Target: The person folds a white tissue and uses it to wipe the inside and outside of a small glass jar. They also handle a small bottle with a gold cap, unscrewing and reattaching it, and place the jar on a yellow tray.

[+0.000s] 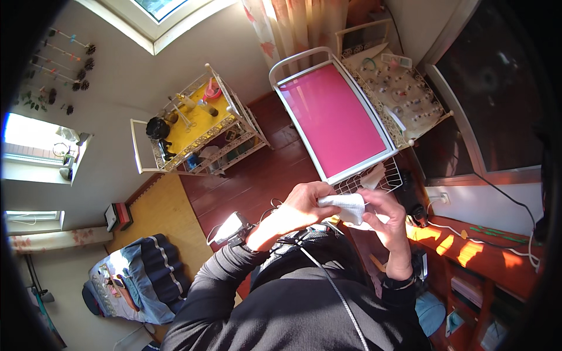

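Note:
In front of my chest, a small folded white cloth (346, 206) with a crinkled texture is between my hands; whether it is fabric or paper I cannot tell. My left hand (303, 203) pinches its left side, thumb below and fingers above. Curled around the right side, my right hand (387, 217) has its fingertips and thumb at the cloth's edge. Just beyond the hands stands a white-framed trolley (331, 120) with a glossy pink top. Below that top, a wire basket (383, 182) holds a pale crumpled piece.
A white metal cart (205, 137) with a yellow top carries bottles and tools at the left. Small objects cover a cream table (401, 93) at the far right. A reddish wooden shelf (462, 251) with cables runs along my right. A cord hangs down my front.

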A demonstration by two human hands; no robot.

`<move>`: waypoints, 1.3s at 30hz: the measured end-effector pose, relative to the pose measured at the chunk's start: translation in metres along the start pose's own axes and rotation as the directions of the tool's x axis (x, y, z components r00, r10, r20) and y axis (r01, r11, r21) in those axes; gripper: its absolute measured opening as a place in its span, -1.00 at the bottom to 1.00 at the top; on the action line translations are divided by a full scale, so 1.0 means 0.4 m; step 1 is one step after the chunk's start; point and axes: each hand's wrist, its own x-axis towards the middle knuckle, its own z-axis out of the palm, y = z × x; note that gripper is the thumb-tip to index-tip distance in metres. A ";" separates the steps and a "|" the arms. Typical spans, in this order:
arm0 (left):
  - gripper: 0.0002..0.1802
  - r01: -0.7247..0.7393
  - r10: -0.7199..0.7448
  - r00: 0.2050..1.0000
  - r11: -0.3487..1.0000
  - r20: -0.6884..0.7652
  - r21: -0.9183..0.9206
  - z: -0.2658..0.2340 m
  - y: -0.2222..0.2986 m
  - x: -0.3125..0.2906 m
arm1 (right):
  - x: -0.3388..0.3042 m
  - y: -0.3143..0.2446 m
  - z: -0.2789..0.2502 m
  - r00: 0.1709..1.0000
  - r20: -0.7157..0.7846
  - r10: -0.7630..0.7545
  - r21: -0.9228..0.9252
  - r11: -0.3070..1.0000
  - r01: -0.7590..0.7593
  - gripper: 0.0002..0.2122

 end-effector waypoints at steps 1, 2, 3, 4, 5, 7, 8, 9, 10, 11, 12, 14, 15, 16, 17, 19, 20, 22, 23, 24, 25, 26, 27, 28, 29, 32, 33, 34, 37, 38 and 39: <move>-0.69 -0.038 0.038 0.998 0.999 0.045 0.002 0.003 0.006 0.001 | 0.001 0.002 -0.007 0.994 -0.097 -0.054 -0.013 0.999 0.053 -0.46; -0.70 -0.023 0.021 0.995 0.999 0.099 0.022 0.006 0.013 0.003 | 0.000 0.004 -0.014 0.992 -0.118 -0.047 0.006 0.999 0.048 -0.35; -0.71 -0.010 0.003 0.988 0.999 0.152 0.043 0.010 0.021 0.006 | -0.004 0.010 -0.015 1.000 -0.018 0.014 0.151 0.988 -0.012 -0.36; -0.75 -0.036 0.029 0.980 0.999 0.196 0.030 0.015 0.031 0.010 | -0.008 0.018 -0.016 0.989 0.105 0.100 0.279 0.952 -0.126 -0.37; -0.75 -0.049 0.044 0.986 0.998 0.159 0.026 0.022 0.039 0.013 | -0.016 0.027 -0.009 0.957 0.242 0.159 0.364 0.900 -0.241 -0.38; -0.75 -0.074 0.072 0.993 0.997 0.093 0.019 0.034 0.051 0.021 | -0.026 0.057 -0.005 0.881 0.300 0.367 0.437 0.768 -0.469 -0.68; -0.75 -0.035 0.030 0.999 0.989 0.032 0.145 0.037 0.052 0.028 | -0.030 0.076 -0.001 0.885 0.248 0.393 0.484 0.741 -0.465 -0.75; -0.73 0.044 -0.045 0.999 0.997 0.011 0.060 0.045 0.051 0.031 | -0.036 0.093 0.003 0.884 0.193 0.426 0.536 0.709 -0.458 -0.81; -0.70 -0.133 0.139 0.990 0.980 -0.027 0.148 0.054 0.045 0.034 | -0.039 0.112 0.004 0.864 0.188 0.468 0.567 0.667 -0.484 -0.83; -0.67 -0.293 0.309 0.950 0.934 -0.051 0.206 0.065 0.036 0.037 | -0.043 0.129 0.004 0.859 0.218 0.463 0.606 0.626 -0.491 -0.83; -0.63 -0.402 0.419 0.908 0.880 -0.015 0.254 0.075 0.025 0.042 | -0.041 0.148 0.007 0.865 0.240 0.442 0.658 0.581 -0.479 -0.83; -0.57 -0.564 0.568 0.816 0.736 0.111 0.374 0.092 -0.002 0.056 | -0.048 0.175 -0.001 0.806 0.310 0.504 0.776 0.356 -0.521 -0.78; -0.55 -0.624 0.645 0.751 0.624 0.140 0.470 0.105 -0.015 0.061 | -0.054 0.186 -0.011 0.778 0.362 0.514 0.822 0.217 -0.526 -0.78; -0.55 -0.628 0.646 0.745 0.595 0.166 0.501 0.111 -0.027 0.063 | -0.063 0.194 -0.031 0.743 0.431 0.511 0.839 0.075 -0.538 -0.77; -0.55 -0.640 0.656 0.731 0.564 0.188 0.521 0.116 -0.037 0.066 | -0.070 0.203 -0.047 0.719 0.493 0.490 0.835 -0.035 -0.549 -0.76; -0.57 -0.641 0.636 0.730 0.511 0.249 0.573 0.129 -0.053 0.079 | -0.085 0.215 -0.048 0.722 0.418 0.552 0.837 0.076 -0.542 -0.73; -0.58 -0.639 0.615 0.735 0.487 0.285 0.596 0.135 -0.058 0.084 | -0.090 0.221 -0.045 0.736 0.356 0.576 0.794 0.228 -0.563 -0.74; -0.65 -0.553 0.539 0.823 0.684 0.183 0.476 0.144 -0.065 0.094 | -0.100 0.230 -0.034 0.806 0.147 0.574 0.542 0.635 -0.551 -0.79; -0.68 -0.499 0.491 0.862 0.773 0.128 0.392 0.145 -0.068 0.100 | -0.102 0.234 -0.031 0.832 0.107 0.545 0.490 0.699 -0.521 -0.82; -0.68 -0.395 0.406 0.914 0.896 -0.015 0.201 0.162 -0.070 0.108 | -0.105 0.237 -0.029 0.856 0.069 0.512 0.434 0.757 -0.488 -0.84; -0.71 -0.297 0.309 0.951 0.914 0.000 0.275 0.168 -0.073 0.117 | -0.106 0.240 -0.030 0.887 0.022 0.461 0.390 0.813 -0.433 -0.86; -0.73 -0.202 0.210 0.978 0.916 0.015 0.346 0.174 -0.076 0.125 | -0.108 0.243 -0.032 0.887 0.062 0.457 0.444 0.784 -0.435 -0.86; -0.75 -0.109 0.108 0.994 0.903 0.026 0.415 0.181 -0.079 0.132 | -0.109 0.247 -0.038 0.865 0.033 0.500 0.475 0.754 -0.454 -0.86; -0.75 -0.055 0.041 0.998 0.876 0.039 0.479 0.186 -0.082 0.141 | -0.108 0.251 -0.046 0.850 0.007 0.527 0.518 0.725 -0.454 -0.85; -0.75 -0.053 0.054 0.999 0.931 0.006 0.361 0.194 -0.084 0.146 | -0.107 0.255 -0.053 0.835 -0.019 0.550 0.560 0.697 -0.447 -0.85; -0.70 0.062 -0.060 0.997 0.996 -0.039 0.065 0.224 -0.091 0.160 | -0.101 0.266 -0.057 0.758 0.005 0.652 0.842 0.406 -0.355 -0.74; -0.69 0.087 -0.085 0.992 0.996 -0.094 0.011 0.237 -0.095 0.168 | -0.101 0.268 -0.053 0.764 0.005 0.645 0.911 0.312 -0.269 -0.68; -0.68 0.108 -0.114 0.982 0.993 -0.148 -0.046 0.251 -0.098 0.177 | -0.101 0.271 -0.041 0.760 0.024 0.649 0.890 0.332 -0.312 -0.64; -0.69 0.225 -0.228 0.972 0.973 -0.064 -0.051 0.259 -0.113 0.189 | -0.109 0.294 -0.020 0.779 -0.084 0.622 0.752 0.552 -0.360 -0.71; -0.73 0.182 -0.178 0.982 0.981 -0.065 0.072 0.254 -0.118 0.187 | -0.111 0.314 -0.024 0.780 -0.161 0.604 0.661 0.653 -0.370 -0.74; -0.75 0.188 -0.180 0.982 0.960 -0.055 0.207 0.244 -0.123 0.182 | -0.116 0.337 -0.026 0.757 -0.227 0.613 0.546 0.724 -0.422 -0.77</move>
